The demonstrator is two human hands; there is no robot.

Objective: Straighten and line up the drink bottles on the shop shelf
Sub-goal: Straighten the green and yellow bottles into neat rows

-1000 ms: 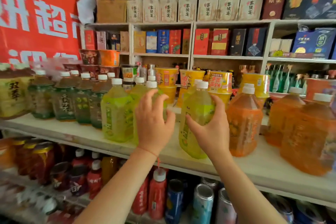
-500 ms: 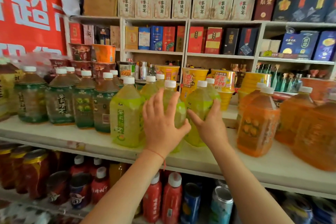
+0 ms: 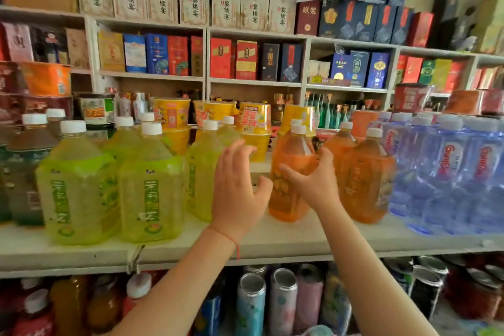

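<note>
Right hand (image 3: 313, 183) cupping front orange tea bottle (image 3: 290, 172) to square it, left hand (image 3: 237, 188) spread, grasping nothing, beside green tea bottle (image 3: 200, 172).

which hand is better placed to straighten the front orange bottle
Right. The right hand already curls round the front orange bottle, while the left hand hovers open in the gap beside it.

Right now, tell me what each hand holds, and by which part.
The right hand grips the front orange bottle round its body. The left hand holds nothing.
</note>
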